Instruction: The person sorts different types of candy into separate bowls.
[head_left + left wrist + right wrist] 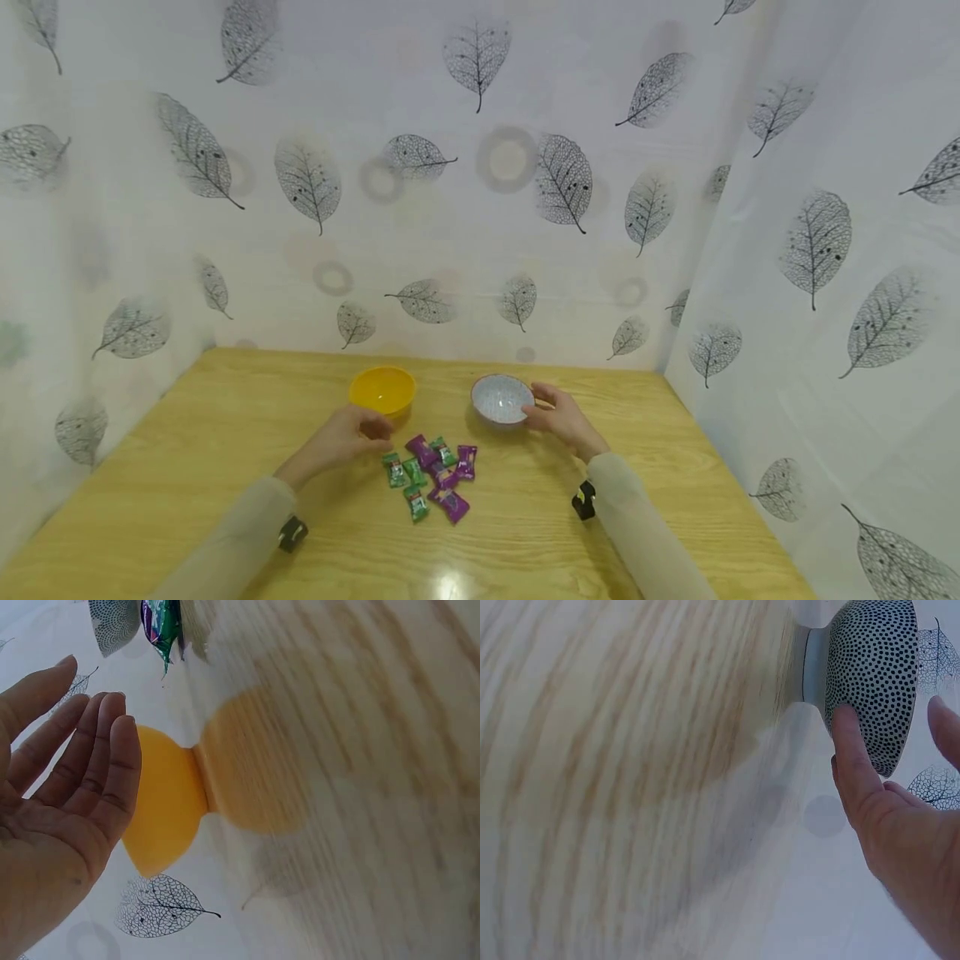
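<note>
Three hazards, by judgement.

1. Speckled bowl [501, 398]: upright on the far part of the table [225, 433]. One fingertip of the right hand [561, 419] appears to touch its outer wall; a one-sided push could slide or tip it.
2. Yellow bowl [382, 390]: upright, left of the speckled one. The left hand [343, 435] is close in front, contact uncertain; a careless knuckle could knock the bowl.
3. Wrapped sweets [450, 504]: glossy, loose, bunched, some seemingly overlapping. A hurried pinch could lift two together or scatter neighbours.

Fingers: left, relaxed and gently bent, nothing held; right, extended, resting against the bowl without a grip.

Count:
- Bowls, two: yellow, one; speckled, one.
- Sweets, eight: purple sweets [467, 462], four; green sweets [416, 503], four. All lie on the table, nearer the viewer than the bowls, none seen inside either.
- Hands, two.
- Black wrist devices [293, 533], two, one per forearm.
- Table, one.
</note>
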`<state>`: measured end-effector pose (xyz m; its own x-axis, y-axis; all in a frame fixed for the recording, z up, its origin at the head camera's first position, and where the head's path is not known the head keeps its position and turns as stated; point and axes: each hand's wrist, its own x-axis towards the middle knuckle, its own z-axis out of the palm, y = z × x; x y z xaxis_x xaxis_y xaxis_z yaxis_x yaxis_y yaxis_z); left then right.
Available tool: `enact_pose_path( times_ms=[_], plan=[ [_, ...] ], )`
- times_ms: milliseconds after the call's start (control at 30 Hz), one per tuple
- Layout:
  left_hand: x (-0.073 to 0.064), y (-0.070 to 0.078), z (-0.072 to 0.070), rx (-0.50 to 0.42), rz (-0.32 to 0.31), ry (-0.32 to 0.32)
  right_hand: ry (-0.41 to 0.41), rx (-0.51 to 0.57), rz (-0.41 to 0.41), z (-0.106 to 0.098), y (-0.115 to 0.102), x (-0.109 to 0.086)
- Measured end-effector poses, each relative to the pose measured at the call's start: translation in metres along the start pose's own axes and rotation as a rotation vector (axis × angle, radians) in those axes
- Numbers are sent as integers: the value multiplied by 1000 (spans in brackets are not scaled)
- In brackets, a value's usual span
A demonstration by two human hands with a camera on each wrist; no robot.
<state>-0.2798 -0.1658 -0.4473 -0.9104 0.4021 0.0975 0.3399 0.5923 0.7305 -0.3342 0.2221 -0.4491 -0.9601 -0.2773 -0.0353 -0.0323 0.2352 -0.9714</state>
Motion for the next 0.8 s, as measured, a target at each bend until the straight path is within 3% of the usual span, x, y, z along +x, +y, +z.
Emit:
enact_pose_path(
  times_ms=[167,433,600,800],
  plan=[
    [-2,-2,-1,-7,4,-12,16,51,33,2,3,4],
    [-6,-2,-2,-20,-56,-68,21,153,86,5,6,3],
    [-6,-4,-5,-30,-9,-127,35,198,100,6,6,5],
    [-3,-10,-6,-31,46,-245,14,206,113,6,5,6]
  ],
)
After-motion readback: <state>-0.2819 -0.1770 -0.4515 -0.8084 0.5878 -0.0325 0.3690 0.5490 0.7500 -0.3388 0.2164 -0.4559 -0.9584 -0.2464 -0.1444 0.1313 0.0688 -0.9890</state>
